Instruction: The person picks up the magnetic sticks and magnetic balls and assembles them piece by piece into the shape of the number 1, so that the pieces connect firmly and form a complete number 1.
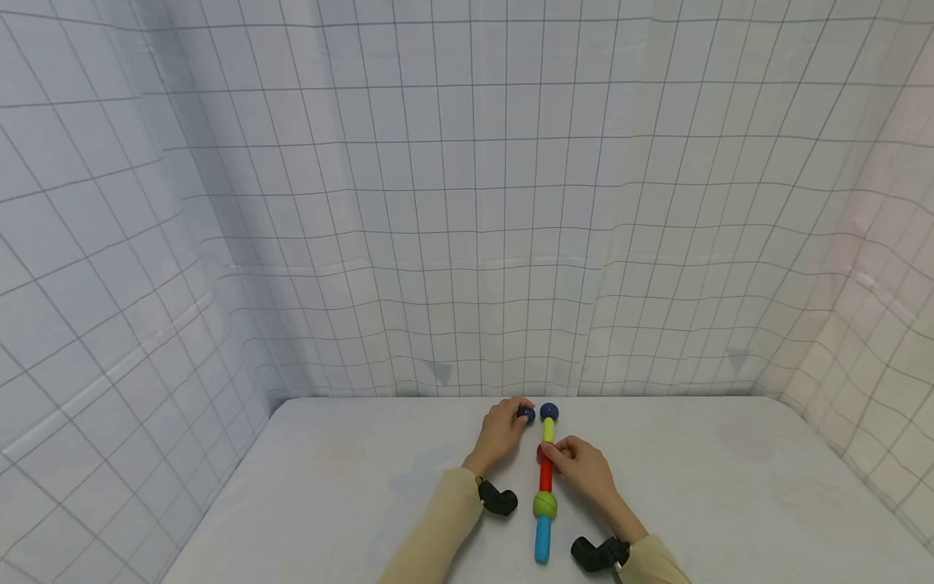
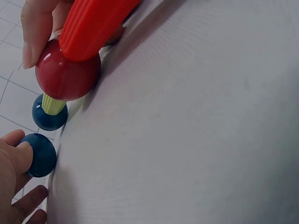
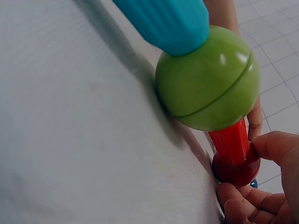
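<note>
A straight chain of toy rods and balls lies on the white table, pointing away from me. From near to far it has a blue rod, a green ball, a red rod, a red ball, a yellow-green rod and a dark blue ball. My right hand pinches the red ball between thumb and fingers. Just left of the chain's far end, my left hand holds a second dark blue ball, apart from the first.
The white tabletop stretches to both sides of the hands. Behind it hangs a white curtain with a dark grid, which also runs along the left and right. Black wrist cameras sit on both wrists.
</note>
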`<move>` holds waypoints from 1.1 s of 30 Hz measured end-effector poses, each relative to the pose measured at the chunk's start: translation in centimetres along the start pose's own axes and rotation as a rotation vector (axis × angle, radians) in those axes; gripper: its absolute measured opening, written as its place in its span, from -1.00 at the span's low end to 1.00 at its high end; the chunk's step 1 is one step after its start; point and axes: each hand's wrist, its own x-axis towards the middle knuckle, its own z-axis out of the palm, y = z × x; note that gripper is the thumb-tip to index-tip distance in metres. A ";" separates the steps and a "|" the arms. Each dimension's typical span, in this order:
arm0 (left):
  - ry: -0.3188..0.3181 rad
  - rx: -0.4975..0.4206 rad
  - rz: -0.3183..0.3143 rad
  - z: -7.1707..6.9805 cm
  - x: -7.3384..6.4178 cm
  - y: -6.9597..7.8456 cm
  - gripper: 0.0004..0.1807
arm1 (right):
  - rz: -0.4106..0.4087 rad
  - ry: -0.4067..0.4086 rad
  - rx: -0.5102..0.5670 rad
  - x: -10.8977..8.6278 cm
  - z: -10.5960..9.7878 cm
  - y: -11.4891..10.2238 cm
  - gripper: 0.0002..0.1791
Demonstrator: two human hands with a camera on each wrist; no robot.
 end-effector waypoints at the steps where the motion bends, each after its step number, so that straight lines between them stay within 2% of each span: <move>1: -0.002 -0.005 -0.002 0.0 0.0 0.0 -0.77 | 0.001 0.000 0.000 0.0 0.0 0.0 -0.63; 10: 0.008 -0.022 -0.002 -0.2 -0.2 -0.5 -0.80 | 0.001 -0.001 -0.004 -0.1 0.0 -0.1 -0.64; 21: -0.014 -0.056 -0.012 -0.6 -1.2 -1.5 -0.74 | 0.003 0.003 -0.006 -0.2 0.1 0.0 -0.62; 25: -0.025 -0.024 0.008 -1.0 -1.5 -1.6 -0.72 | 0.004 0.005 -0.008 -0.1 0.2 0.0 -0.61; 33: -0.091 0.063 0.050 -1.9 -2.0 -1.2 -0.68 | 0.004 0.007 -0.004 -0.1 0.0 -0.1 -0.62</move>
